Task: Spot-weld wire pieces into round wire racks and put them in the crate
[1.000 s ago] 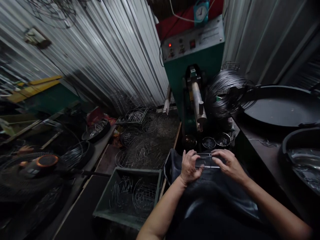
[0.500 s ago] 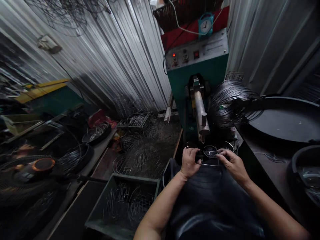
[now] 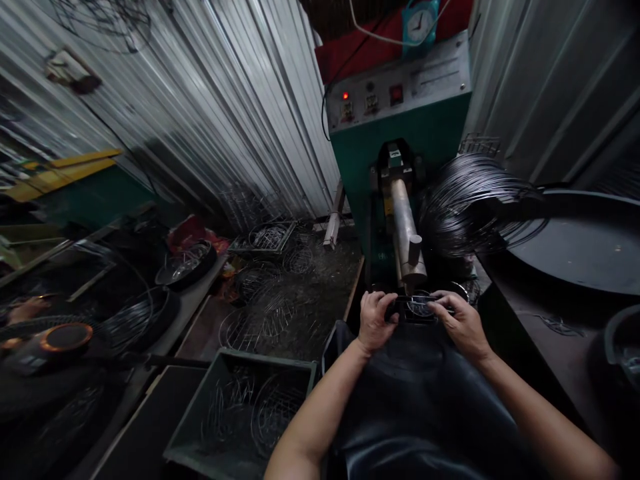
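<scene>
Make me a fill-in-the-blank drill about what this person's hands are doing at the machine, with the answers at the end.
1. The left hand and right hand together hold a small ____ frame.
2. The frame sits just under the machine's ____ arm.
3. The machine body is painted ____.
4. The crate of wire pieces lies on the person's ____ side.

Answers: wire; metal; green; left

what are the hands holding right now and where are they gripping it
Both hold one small wire frame under the machine's metal arm: the left hand grips its left end, the right hand its right end.
</scene>
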{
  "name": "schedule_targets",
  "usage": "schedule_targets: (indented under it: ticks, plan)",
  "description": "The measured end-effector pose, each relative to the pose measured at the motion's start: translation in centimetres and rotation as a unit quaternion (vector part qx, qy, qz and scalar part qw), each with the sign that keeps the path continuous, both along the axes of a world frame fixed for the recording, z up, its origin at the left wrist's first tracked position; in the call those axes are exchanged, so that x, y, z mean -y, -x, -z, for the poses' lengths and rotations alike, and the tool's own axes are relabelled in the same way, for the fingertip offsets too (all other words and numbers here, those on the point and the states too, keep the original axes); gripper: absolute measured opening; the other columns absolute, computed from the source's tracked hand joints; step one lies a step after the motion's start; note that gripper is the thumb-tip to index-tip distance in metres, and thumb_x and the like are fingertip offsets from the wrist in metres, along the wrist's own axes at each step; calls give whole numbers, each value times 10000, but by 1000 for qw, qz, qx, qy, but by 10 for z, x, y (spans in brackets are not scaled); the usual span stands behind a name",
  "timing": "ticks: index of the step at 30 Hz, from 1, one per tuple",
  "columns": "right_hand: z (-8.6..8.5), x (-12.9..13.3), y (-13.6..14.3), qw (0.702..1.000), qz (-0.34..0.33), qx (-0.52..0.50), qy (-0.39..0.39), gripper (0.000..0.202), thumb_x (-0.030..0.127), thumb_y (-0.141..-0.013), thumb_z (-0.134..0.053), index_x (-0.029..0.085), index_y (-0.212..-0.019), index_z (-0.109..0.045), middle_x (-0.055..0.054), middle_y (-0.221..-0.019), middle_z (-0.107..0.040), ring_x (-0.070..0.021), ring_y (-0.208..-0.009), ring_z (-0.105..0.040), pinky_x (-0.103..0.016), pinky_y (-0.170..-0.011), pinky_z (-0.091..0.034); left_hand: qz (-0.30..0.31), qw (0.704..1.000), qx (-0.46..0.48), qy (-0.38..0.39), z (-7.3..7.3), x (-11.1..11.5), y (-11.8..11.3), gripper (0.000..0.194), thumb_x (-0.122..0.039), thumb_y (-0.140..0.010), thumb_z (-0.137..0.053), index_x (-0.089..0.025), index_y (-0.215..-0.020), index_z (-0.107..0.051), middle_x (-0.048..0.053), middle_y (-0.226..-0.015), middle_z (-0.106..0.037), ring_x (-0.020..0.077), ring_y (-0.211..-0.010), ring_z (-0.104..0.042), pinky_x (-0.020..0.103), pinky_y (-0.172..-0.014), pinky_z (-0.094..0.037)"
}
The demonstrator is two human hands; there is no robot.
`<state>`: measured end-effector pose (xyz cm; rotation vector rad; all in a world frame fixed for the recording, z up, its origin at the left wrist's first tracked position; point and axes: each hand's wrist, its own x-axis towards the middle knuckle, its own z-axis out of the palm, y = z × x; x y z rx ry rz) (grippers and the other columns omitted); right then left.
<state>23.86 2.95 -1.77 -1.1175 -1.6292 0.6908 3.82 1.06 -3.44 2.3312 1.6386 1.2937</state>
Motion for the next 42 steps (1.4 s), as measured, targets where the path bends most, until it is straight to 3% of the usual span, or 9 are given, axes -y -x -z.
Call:
schedule_targets:
  ticks: [5, 12, 26, 31, 42]
  plan:
    - [-2, 0, 1, 1000, -4, -8, 13, 289, 459, -787, -576, 202, -655, -572, -63, -870, -623, -203, -808, -579, -330, -756, -423, -7, 1000, -11, -17, -1, 2, 1, 329, -215, -726, -587, -226, -1043, -502, 54, -1003, -556, 197, -1000, -529, 535, -1009, -277]
    - [-3, 0, 2, 1000, 0, -15, 16, 304, 474, -777, -584, 200, -646, -571, -59, -855, -621, -200, -805, -579, -335, -774, -423, -20, 1000, 12, -16, 3, 2, -2, 163, -220, -716, -591, -205, -826, -471, 51, -954, -550, 186, -978, -535, 505, -1001, -307]
    - [-6, -7, -1, 997, -46, 17, 52, 350, 535, -776, -556, 201, -670, -553, -65, -836, -607, -210, -802, -561, -328, -760, -426, 1, 999, 32, -31, 18, -6, 3, 173, -222, -704, -590, -204, -758, -427, 54, -921, -537, 185, -956, -532, 462, -979, -348]
    - [-8, -11, -2, 996, -55, 28, 64, 370, 554, -766, -555, 197, -668, -544, -65, -833, -604, -206, -791, -556, -314, -744, -426, 5, 998, 35, -48, 16, -10, 3, 165, -191, -705, -584, -199, -763, -430, 56, -919, -541, 180, -951, -533, 467, -988, -341]
    - [-15, -18, -2, 994, -55, 28, 88, 408, 589, -732, -565, 192, -639, -529, -53, -787, -599, -197, -747, -547, -313, -719, -416, -1, 999, 41, -2, 16, -18, 1, 213, -157, -655, -628, -197, -742, -438, 59, -929, -552, 189, -962, -533, 477, -980, -352]
